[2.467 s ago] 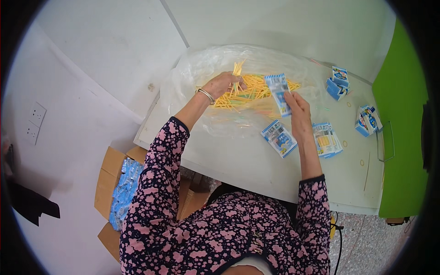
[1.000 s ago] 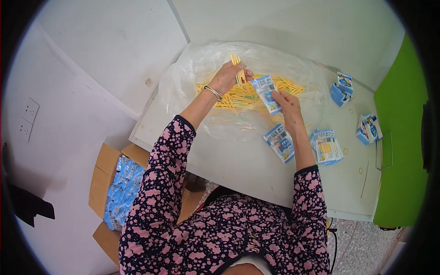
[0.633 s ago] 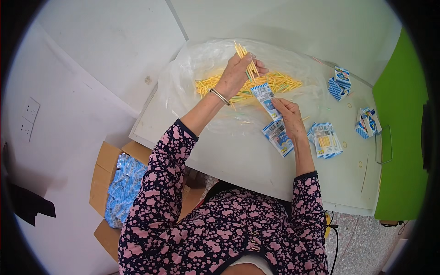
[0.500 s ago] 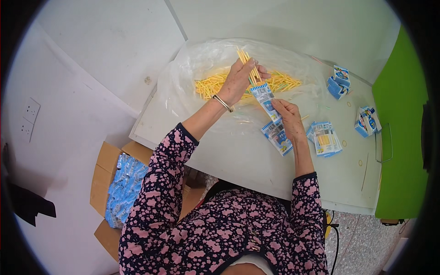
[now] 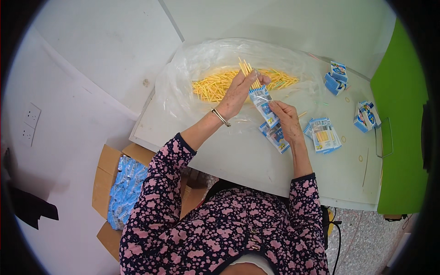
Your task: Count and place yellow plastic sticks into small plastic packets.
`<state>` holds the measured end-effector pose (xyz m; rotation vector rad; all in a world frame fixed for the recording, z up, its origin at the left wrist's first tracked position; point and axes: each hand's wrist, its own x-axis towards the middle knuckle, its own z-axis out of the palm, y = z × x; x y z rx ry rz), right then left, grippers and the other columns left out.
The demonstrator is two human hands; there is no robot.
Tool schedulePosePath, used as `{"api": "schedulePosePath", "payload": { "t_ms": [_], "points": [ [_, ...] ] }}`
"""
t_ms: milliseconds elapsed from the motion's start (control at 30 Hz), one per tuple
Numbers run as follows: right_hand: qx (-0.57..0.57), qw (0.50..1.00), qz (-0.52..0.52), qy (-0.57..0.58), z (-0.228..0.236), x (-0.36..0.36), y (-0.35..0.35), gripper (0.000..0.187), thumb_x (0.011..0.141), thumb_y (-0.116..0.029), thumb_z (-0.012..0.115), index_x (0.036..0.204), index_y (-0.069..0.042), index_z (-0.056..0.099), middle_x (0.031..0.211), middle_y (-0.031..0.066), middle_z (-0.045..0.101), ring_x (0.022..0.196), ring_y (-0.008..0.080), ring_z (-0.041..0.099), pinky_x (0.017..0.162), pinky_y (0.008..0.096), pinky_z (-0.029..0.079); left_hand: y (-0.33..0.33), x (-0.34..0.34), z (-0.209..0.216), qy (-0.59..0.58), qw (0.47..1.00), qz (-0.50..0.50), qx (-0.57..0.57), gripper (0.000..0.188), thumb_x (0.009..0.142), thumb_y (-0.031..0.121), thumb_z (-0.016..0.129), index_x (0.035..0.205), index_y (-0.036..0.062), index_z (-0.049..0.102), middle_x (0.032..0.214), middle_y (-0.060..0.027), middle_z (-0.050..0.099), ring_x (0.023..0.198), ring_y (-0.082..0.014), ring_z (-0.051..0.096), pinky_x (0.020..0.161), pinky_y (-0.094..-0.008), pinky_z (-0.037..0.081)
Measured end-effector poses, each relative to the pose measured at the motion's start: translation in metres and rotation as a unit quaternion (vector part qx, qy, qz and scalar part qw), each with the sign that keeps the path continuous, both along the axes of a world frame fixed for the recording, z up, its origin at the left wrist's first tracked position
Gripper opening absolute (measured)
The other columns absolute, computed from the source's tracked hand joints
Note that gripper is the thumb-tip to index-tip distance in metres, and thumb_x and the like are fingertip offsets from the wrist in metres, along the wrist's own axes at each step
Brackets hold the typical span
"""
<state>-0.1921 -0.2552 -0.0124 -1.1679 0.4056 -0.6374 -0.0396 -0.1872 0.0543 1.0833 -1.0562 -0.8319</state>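
1. I see a white tabletop (image 5: 224, 160).
2. On it, a clear bag (image 5: 176, 94) lies around a heap of yellow sticks (image 5: 213, 86).
3. The right hand (image 5: 287, 119) pinches a blue packet (image 5: 262, 104).
4. The left hand (image 5: 235, 96) grips a small bunch (image 5: 246, 68) of sticks at the packet's top.

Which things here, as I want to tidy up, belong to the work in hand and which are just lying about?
In use, or likely so:
yellow sticks in the left hand
blue-and-white packet in the right hand
stick pile on clear plastic

Seemingly just lying about:
small rings on the table
thin brown strip near its right edge
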Motion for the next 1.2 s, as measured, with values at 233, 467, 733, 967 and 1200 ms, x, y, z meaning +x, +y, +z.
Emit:
{"api": "schedulePosePath", "payload": {
  "t_ms": [233,467,733,967,1200],
  "points": [
    [-0.01,1.0,-0.008,-0.009,0.0,-0.003,0.001,0.021,0.086,-0.019,0.058,0.093,0.0,0.065,0.074,-0.0042,0.058,0.063,0.0011,0.048,0.055,0.0161,0.038,0.004,-0.005,0.013,0.019,0.999,-0.023,0.015,0.036,0.095,0.033,0.038,0.095,0.0006,0.054,0.098,-0.0097,0.059,0.096,-0.0163,0.053,0.087,-0.0315,0.042],
    [-0.038,0.999,0.001,-0.002,0.003,-0.006,0.004,0.023,0.086,-0.02,0.059,0.093,0.0,0.065,0.073,-0.0038,0.058,0.06,0.0013,0.048,0.054,0.0164,0.039,0.003,-0.009,0.008,0.002,0.999,-0.038,0.001,0.037,0.095,0.033,0.037,0.094,-0.0009,0.052,0.094,-0.0109,0.06,0.094,-0.0177,0.056,0.086,-0.0306,0.043],
    [0.002,1.0,0.009,-0.015,0.0,-0.011,-0.002,0.021,0.087,-0.017,0.057,0.096,0.002,0.063,0.078,-0.003,0.06,0.067,0.002,0.051,0.06,0.0167,0.041,0.005,-0.016,0.01,-0.093,0.995,-0.031,-0.018,0.039,0.096,0.033,0.035,0.1,-0.0014,0.051,0.1,-0.0117,0.059,0.097,-0.0189,0.056,0.088,-0.0318,0.044],
    [-0.002,0.999,-0.004,-0.036,0.002,-0.01,0.003,0.021,0.087,-0.017,0.057,0.095,0.002,0.063,0.079,-0.0023,0.061,0.067,0.0026,0.052,0.061,0.0168,0.041,0.009,-0.02,0.008,-0.151,0.988,-0.012,-0.016,0.036,0.096,0.032,0.034,0.101,-0.0002,0.049,0.103,-0.0114,0.058,0.103,-0.0175,0.052,0.092,-0.0318,0.039],
    [0.005,0.999,-0.005,-0.043,0.003,-0.011,0.003,0.022,0.087,-0.019,0.058,0.093,0.001,0.064,0.076,-0.0028,0.06,0.062,0.0018,0.05,0.054,0.0166,0.041,0.011,-0.022,0.009,-0.154,0.982,0.024,-0.107,0.037,0.096,0.032,0.034,0.107,-0.0009,0.048,0.104,-0.0112,0.057,0.101,-0.0166,0.051,0.091,-0.0313,0.039]
  ]
}}
